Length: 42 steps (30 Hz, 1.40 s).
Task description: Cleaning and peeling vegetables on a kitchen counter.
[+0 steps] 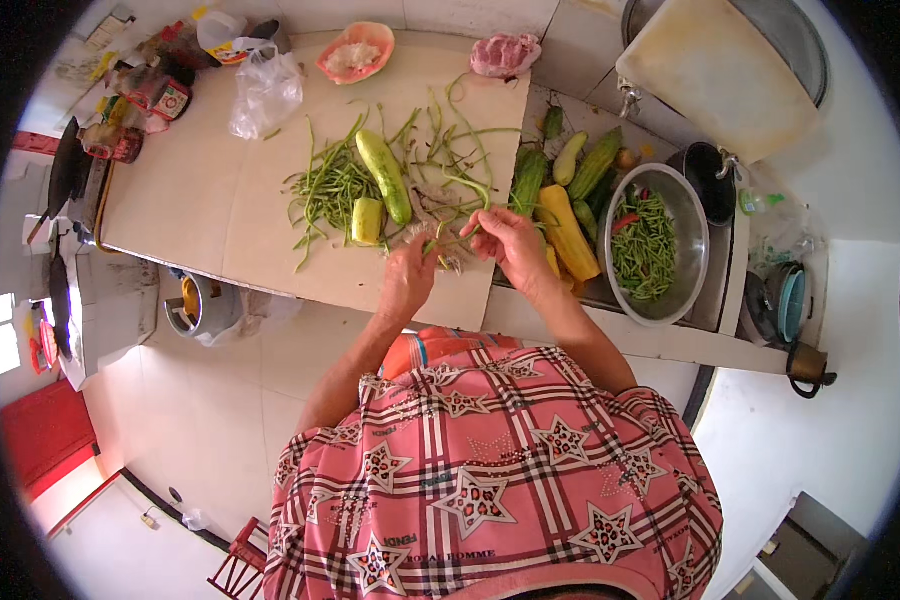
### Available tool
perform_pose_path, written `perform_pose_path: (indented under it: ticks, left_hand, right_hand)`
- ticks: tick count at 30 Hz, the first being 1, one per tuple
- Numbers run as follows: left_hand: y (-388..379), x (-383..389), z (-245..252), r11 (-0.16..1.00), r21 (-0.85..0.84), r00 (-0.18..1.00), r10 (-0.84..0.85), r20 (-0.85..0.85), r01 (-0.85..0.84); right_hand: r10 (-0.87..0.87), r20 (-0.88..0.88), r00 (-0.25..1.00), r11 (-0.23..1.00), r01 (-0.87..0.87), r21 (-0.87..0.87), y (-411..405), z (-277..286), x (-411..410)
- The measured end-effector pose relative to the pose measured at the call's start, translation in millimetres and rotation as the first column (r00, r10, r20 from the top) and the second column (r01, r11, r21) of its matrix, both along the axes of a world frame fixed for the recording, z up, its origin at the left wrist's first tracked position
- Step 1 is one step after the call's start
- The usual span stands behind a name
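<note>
My left hand (409, 273) pinches one end of a long green bean (450, 238) over the counter's front part. The fingers of my right hand (505, 241) close on the same bean a little to the right. Just beyond my left hand lie a pale green cucumber-like gourd (384, 174) and a short cut piece of green vegetable (367, 222). A heap of broken green bean pieces (337, 184) is left of them. Whole long beans (471, 135) lie loose beyond my hands, beside brownish scraps (433, 202).
At right, a sink holds a yellow squash (568, 232), green gourds (596, 161) and a metal bowl (699, 247) of cut beans with red peppers. Farther back are raw meat (505, 55), a pink bowl (355, 52) and a plastic bag (266, 94). Bottles (157, 96) stand far left.
</note>
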State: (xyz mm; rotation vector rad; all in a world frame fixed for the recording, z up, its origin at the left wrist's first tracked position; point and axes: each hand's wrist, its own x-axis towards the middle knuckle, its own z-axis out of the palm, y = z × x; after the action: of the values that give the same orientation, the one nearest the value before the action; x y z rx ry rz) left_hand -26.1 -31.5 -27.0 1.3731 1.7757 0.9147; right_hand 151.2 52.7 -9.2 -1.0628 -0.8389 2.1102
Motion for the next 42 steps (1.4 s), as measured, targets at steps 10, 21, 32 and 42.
perform_pose_path:
  ticks: [10,21,32,42]
  left_hand:
    - [42.8,-91.1,0.2,0.884,-0.006,0.794,0.424,0.435,-0.468]
    - [8.3,-0.2,32.1,0.949,-0.184,0.866,-0.139,0.481,0.254]
    - [-6.8,-13.2,-5.9,0.819,-0.573,0.562,0.485,0.670,-0.024]
    - [-1.5,14.2,11.1,0.846,-0.532,0.484,0.449,0.751,0.040]
  right_hand:
    - [-0.186,-0.088,0.979,0.983,0.186,-0.003,-7.5,16.0,2.7]
    - [-0.015,0.049,0.999,0.995,0.019,-0.096,-24.4,10.4,-12.0]
    - [-0.004,0.069,0.998,0.999,0.001,0.042,-32.6,24.6,-11.5]
    - [0.139,0.093,0.986,0.989,-0.134,-0.067,-26.1,6.2,-8.2]
